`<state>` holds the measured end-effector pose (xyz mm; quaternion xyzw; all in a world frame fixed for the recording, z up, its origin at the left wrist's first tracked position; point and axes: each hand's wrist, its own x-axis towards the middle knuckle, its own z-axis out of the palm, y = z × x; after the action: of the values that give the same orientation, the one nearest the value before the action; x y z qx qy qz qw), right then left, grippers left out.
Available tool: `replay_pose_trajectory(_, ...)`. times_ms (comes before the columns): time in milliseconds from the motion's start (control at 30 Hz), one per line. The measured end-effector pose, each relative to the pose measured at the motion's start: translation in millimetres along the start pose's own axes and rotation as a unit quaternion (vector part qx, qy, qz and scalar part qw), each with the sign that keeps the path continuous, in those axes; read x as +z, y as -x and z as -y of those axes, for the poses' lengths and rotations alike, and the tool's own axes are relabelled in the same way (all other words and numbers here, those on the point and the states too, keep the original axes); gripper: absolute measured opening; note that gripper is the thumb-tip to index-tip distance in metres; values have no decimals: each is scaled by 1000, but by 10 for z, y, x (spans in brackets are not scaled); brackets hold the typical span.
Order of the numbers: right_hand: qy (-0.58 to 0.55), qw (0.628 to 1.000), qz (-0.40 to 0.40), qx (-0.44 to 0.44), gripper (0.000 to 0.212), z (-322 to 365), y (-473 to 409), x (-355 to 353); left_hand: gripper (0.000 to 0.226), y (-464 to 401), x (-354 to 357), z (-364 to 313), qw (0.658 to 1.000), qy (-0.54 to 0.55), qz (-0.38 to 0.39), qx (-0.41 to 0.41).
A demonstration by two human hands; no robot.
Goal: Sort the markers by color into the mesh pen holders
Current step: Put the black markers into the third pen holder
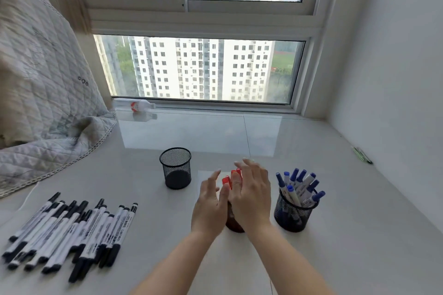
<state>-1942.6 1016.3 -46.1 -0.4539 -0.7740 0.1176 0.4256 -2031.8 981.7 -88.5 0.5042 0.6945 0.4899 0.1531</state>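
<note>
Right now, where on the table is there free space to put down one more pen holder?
Free: between the empty mesh holder and the window sill, and the near table edge right of the arms. Crowded: the black markers at near left, and the middle, where both hands flank the red markers' holder beside the blue markers' holder.

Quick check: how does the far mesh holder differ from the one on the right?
The far mesh holder is empty; the right mesh holder is packed with blue-capped markers. The far mesh holder stands farther back, left of the hands; the right mesh holder sits nearer, right of them. Both are upright, round, black mesh cups.
</note>
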Motion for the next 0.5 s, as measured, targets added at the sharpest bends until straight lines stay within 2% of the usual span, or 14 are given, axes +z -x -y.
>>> replay_pose_trajectory(100, -38, 994, -61, -81, 29, 234, 125, 86, 42, 140, -224, 166, 1000, -9, -25, -15)
replay_pose_trajectory(200, -64, 990, -27, -121, 22, 391, 271, 318, 35, 266, -535, 404, 997, -44, -51, -48)
replay_pose_trajectory(367, -113, 985, 125, -22, 16, 511, 490, 880, 29, 481, -1141, 847, 985, -133, -82, -67)
replay_pose_trajectory(500, -141, 956, 246, 71, 19, 676, 627, 1316, 19, 591, -1662, 1160, 968, -199, -122, -93)
